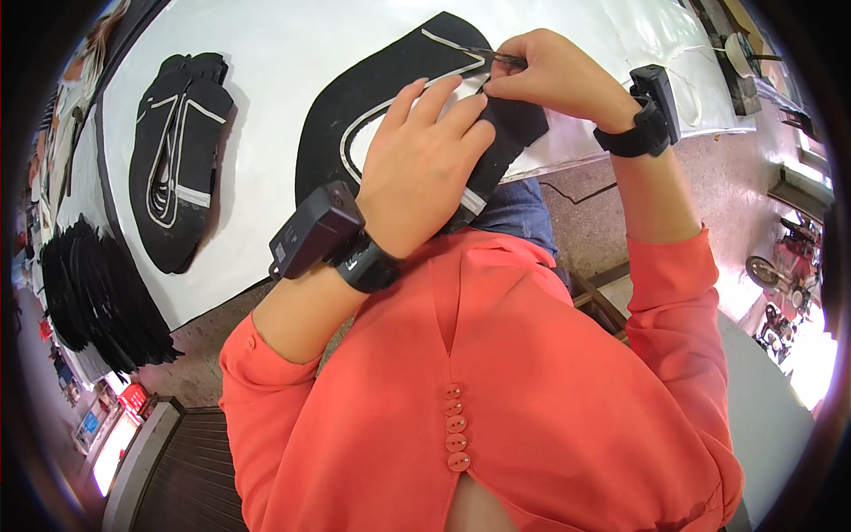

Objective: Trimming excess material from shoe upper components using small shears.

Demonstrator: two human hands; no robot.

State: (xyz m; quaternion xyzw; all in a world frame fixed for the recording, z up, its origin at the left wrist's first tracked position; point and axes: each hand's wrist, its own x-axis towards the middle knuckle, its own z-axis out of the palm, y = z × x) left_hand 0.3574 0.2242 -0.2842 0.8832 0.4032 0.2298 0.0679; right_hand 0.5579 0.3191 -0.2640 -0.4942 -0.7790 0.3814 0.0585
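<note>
A curved black fabric piece [332, 115] with pale trim along its inner edge lies on the white table. My left hand [421, 160] rests on it with fingers spread, covering part of its middle opening. At the piece's upper right, my right hand [554, 80] is closed around a slim dark pointed tool [507, 59] that looks like thread snips. Its tip lies at the pale trim near the piece's far end. Much of the tool is hidden in my fingers. Both wrists carry black straps with small dark boxes.
On the left of the table [257, 53] sits a stack of similar black trimmed pieces [199, 133]. A bundle of black strips [102, 293] hangs at the table's left edge. White thread runs to a spool [740, 55] at the far right. Motorbikes [789, 266] stand beyond.
</note>
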